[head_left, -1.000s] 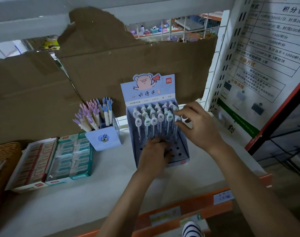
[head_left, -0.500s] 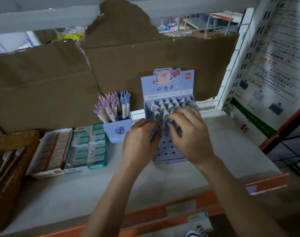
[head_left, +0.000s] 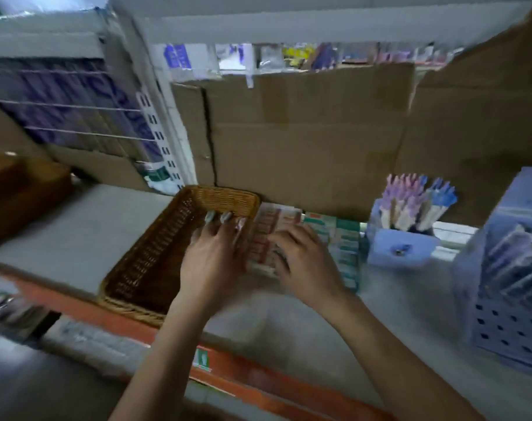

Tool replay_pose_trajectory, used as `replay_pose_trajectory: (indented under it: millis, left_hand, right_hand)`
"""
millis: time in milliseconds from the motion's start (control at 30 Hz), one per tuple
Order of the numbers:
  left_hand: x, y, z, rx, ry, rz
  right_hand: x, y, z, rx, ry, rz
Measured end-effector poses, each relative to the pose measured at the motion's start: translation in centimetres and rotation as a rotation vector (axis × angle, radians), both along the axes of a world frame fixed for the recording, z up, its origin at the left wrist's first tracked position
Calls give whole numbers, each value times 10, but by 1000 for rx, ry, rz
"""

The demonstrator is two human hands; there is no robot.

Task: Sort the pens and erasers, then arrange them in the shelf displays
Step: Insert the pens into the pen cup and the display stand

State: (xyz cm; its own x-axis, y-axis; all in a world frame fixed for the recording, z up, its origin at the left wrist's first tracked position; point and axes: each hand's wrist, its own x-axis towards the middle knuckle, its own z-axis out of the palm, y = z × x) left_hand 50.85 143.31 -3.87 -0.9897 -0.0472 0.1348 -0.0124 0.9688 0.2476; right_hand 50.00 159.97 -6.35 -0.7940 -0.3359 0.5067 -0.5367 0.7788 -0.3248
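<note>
Our left grip [head_left: 211, 256] is reaching into the basket [head_left: 228, 199], fingers spread over a few pens [head_left: 217, 216], but the blur is hiding whether it is clenching them. Our right grip [head_left: 304, 262] is curling over the red eraser box [head_left: 266, 229], and its hold is unclear too. We are judging the pens light, stiff, slick and ready to roll, so we are favouring a mid-barrel pinch. The green eraser box [head_left: 343, 238] is sitting just beside on the shelf [head_left: 76, 226].
</note>
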Motion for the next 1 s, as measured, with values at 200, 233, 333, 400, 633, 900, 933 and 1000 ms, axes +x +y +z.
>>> replay_pose_trajectory:
  millis: [200,233,333,400,633,900,933,1000]
  left_hand:
    - [-37,-64,-19,42,-381,152]
    - [-43,-65,-22,28,-408,138]
    - [-54,-66,-31,-67,-416,89]
    - [-57,-68,-37,-96,-398,70]
    - [-60,-65,-40,-45,-358,-1]
    - [-56,-67,-47,-112,-337,87]
    - [-56,-68,-47,-133,-344,84]
    - [-54,-67,-46,-148,-353,80]
  right_hand:
    - [-40,-90,-4,56,-141,81]
    - [-47,-100,-4,81,-188,62]
    - [-60,-118,-1,36,-283,-88]
    - [-63,-122,0,4,-254,-145]
    - [-63,-125,-5,-47,-228,-158]
    - [-67,-125,-14,-26,-209,-155]
    - [-67,-125,-14,-32,-212,-156]
    - [-66,-124,-14,-32,-213,-155]
